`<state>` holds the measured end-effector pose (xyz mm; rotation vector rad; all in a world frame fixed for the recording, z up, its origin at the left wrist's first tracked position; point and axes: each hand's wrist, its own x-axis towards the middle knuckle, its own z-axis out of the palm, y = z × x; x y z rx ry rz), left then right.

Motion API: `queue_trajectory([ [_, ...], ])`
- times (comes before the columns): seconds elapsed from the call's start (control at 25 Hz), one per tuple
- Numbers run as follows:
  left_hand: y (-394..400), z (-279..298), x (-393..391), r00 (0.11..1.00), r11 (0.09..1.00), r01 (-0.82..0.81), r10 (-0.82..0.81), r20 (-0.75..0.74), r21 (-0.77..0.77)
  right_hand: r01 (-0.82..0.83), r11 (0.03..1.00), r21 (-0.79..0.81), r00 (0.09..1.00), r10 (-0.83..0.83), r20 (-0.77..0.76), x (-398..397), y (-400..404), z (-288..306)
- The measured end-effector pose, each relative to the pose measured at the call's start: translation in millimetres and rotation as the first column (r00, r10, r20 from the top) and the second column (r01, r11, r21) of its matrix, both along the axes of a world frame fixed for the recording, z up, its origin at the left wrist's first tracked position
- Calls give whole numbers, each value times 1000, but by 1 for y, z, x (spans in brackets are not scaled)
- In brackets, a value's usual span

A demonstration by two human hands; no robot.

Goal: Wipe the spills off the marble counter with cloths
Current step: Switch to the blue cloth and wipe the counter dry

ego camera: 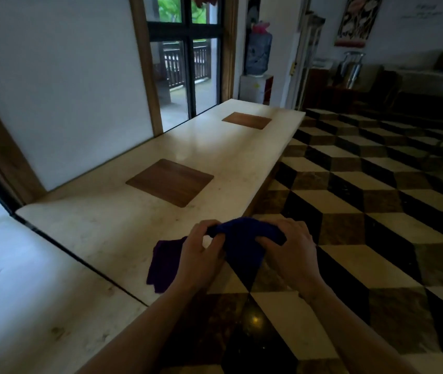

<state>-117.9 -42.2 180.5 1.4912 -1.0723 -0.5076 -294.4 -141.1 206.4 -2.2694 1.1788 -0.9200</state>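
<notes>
Over the counter (123,225) edge, blue cloth (244,238) stretched sideways, both hands' grip pinching its ends.

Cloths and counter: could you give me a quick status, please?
Both hands, left and right, gripping blue cloth. Purple cloth lying on counter. Two wooden mats ahead.

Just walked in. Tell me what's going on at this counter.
A person stands at the near end of the marble counter, holding a dark blue cloth bunched between the left hand and right hand, just above the counter's edge. A purple cloth lies flat on the counter under the left wrist. Two wooden mats sit further along. No wiping stroke is under way yet.
</notes>
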Motion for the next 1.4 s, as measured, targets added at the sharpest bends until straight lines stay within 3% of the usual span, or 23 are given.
queue_trajectory([
  [0.24, -48, -13, 49, 979, 979, -203, 202, 7, 38, -199, 979, -54, 980, 197, -33, 74, -84, -10],
  [0.48, -63, -34, 132, 899, 898, -438, 438, 6, 41, -445, 891, -87, 894, 436, -102, 189, -129, -26],
  [0.72, -84, -51, 202, 805, 803, -589, 593, -17, 93, -572, 808, -142, 816, 542, -203, 283, -165, -42],
  [0.84, -87, -58, 230, 766, 761, -637, 643, -11, 123, -628, 774, -87, 772, 604, -196, 331, -178, -51],
  [1.0, -60, -71, 254, 648, 639, -751, 761, 3, 164, -724, 688, -57, 683, 701, -206, 388, -162, -69],
  [1.28, -15, -87, 273, 385, 360, -904, 920, 71, 232, -900, 431, -67, 435, 874, -216, 462, -122, -94],
  [1.4, -13, -91, 275, 324, 301, -922, 944, 63, 244, -928, 372, -29, 370, 905, -208, 481, -118, -103],
])
